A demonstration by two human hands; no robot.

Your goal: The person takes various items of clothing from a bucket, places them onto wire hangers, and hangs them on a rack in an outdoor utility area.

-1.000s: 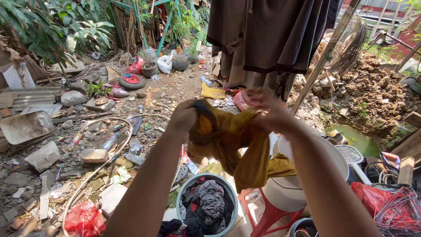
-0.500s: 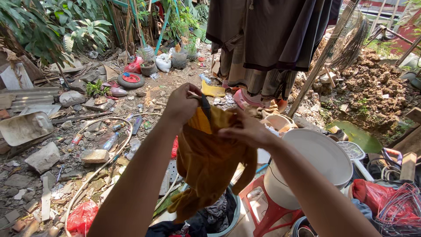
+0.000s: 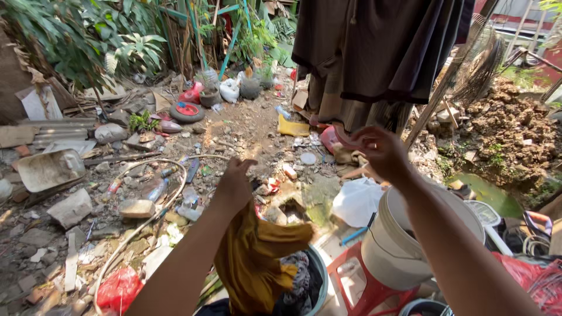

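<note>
My left hand (image 3: 234,186) grips a mustard-yellow cloth (image 3: 257,257) by one end, and the cloth hangs down below my wrist over a round teal basin (image 3: 319,275) of dark wet clothes. My right hand (image 3: 379,151) is raised to the right, apart from the cloth, fingers loosely curled and holding nothing. It is just below dark garments (image 3: 374,52) hanging overhead.
A white bucket (image 3: 398,240) stands on a red plastic stool (image 3: 369,287) at the right. A white plastic bag (image 3: 357,202) lies beyond it. Rubble, bottles, a hose (image 3: 146,216) and scrap cover the dirt yard at the left. A mound of earth (image 3: 515,129) rises at the right.
My right hand has let go of the yellow cloth and moved up and to the right. My left hand has dropped lower, and the cloth now hangs from it alone.
</note>
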